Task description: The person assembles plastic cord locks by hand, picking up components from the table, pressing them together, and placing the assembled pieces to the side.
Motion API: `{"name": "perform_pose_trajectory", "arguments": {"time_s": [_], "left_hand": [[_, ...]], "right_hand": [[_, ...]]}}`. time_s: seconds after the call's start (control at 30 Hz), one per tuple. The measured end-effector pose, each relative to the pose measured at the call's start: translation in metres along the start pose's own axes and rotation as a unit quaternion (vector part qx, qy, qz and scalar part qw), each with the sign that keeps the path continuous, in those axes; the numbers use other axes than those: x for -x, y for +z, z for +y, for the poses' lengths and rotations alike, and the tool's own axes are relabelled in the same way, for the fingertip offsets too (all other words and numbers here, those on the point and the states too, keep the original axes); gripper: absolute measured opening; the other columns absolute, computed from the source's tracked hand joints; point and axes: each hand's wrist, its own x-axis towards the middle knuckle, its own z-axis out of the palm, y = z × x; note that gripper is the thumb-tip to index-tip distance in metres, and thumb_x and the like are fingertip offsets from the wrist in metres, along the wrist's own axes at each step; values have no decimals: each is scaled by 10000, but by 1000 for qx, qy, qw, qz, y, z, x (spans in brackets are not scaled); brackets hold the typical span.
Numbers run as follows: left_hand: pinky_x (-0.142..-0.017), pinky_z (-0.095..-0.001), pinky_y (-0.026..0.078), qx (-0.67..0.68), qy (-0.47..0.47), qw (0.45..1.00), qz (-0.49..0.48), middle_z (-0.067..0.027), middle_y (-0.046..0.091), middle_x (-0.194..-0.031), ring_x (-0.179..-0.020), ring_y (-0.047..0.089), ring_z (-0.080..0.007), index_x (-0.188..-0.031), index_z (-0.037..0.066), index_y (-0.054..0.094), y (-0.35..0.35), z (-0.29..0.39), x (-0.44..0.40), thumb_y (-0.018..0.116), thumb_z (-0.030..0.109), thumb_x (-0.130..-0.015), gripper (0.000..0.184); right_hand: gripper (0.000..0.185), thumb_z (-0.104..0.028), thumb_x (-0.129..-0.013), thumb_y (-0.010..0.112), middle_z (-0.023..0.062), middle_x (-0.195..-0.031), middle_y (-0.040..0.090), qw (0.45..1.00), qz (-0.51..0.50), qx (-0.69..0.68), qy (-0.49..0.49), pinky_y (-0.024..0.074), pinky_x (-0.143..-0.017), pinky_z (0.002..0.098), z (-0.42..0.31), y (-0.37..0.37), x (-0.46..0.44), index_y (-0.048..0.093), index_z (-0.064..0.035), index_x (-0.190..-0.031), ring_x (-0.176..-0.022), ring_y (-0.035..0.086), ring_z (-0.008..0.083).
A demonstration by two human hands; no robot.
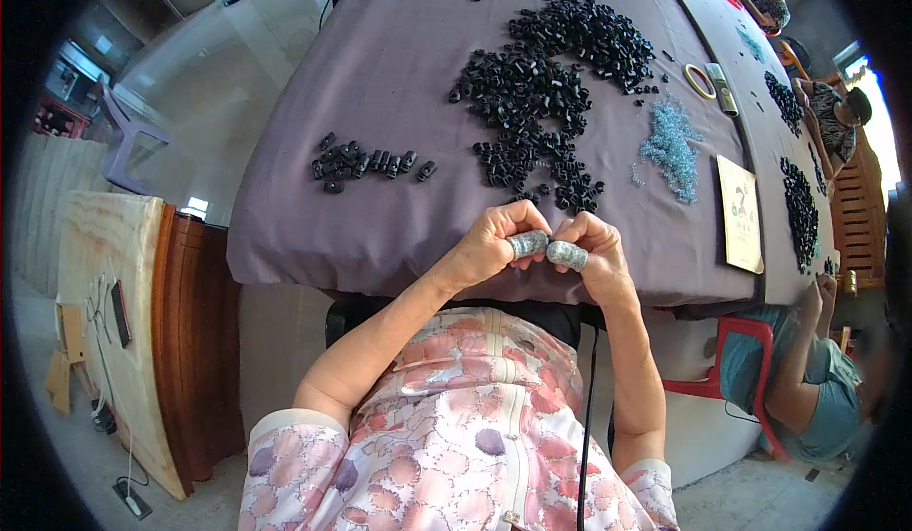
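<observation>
My left hand point(496, 242) and my right hand point(598, 254) meet at the table's near edge, both with fingers pinched together. Greyish wraps cover a digit on each hand, one wrap point(528, 243) on the left and another wrap point(568, 256) on the right. What the fingertips hold between them is too small and hidden to make out. Just beyond my hands spreads a large heap of small black plastic pieces point(522, 94). To the left lies a small group of short black cylinders point(366, 161), apart from the heap.
Right of the heap are small clear bluish pieces point(673, 149), a tape roll point(699, 82), a pale box point(722, 89) and a cream booklet point(739, 213). Other people sit along the right side, one on a red chair point(708, 379). A wooden cabinet point(195, 341) stands at left.
</observation>
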Motion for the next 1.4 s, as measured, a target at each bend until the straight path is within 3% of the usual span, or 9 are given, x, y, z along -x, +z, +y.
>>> {"name": "perform_pose_trajectory", "arguments": {"time_s": [0.2,0.5,0.77,1.1,1.27,1.4], "left_hand": [[-506,-177,390,52,4,999,13,-17,576,-718,-581,495,-51,-912,48,554,-3,-6,-2,504,24,-866,72],[-509,-180,396,20,37,999,11,-25,577,-727,-592,499,-53,-896,47,548,1,-5,0,498,-1,-859,79],[-514,-187,398,39,17,999,-2,-23,573,-723,-605,500,-55,-883,35,553,-1,-5,1,482,-37,-845,108],[-510,-190,396,-19,18,1000,-13,-18,571,-715,-607,498,-53,-850,27,554,-2,-4,1,469,-76,-813,138],[-520,-180,407,2,2,1000,-24,-10,577,-714,-617,511,-46,-847,28,561,-4,1,2,490,-61,-817,117],[-516,-182,401,-3,-4,1000,-17,-10,578,-713,-611,506,-46,-827,33,569,-2,1,2,511,-47,-820,98]], "right_hand": [[135,-33,-753,669,34,-716,588,999,20,-31,-29,415,-549,195,4,6,-1,537,-47,-726,-590,503,66],[170,-45,-778,650,31,-734,574,1000,-8,-7,-24,411,-569,188,0,8,0,486,-59,-735,-635,512,69],[152,-27,-741,655,23,-689,564,998,15,30,-48,350,-505,184,2,8,1,512,-54,-698,-571,447,52],[142,9,-716,682,28,-717,587,994,16,104,-16,397,-533,189,-6,7,5,544,-26,-712,-642,512,55],[166,28,-713,685,31,-718,599,998,7,51,-31,439,-625,207,-1,9,4,528,-25,-704,-650,542,72],[165,-9,-705,704,17,-701,597,1000,5,20,-7,421,-560,189,0,6,4,543,-43,-702,-625,529,54]]}}
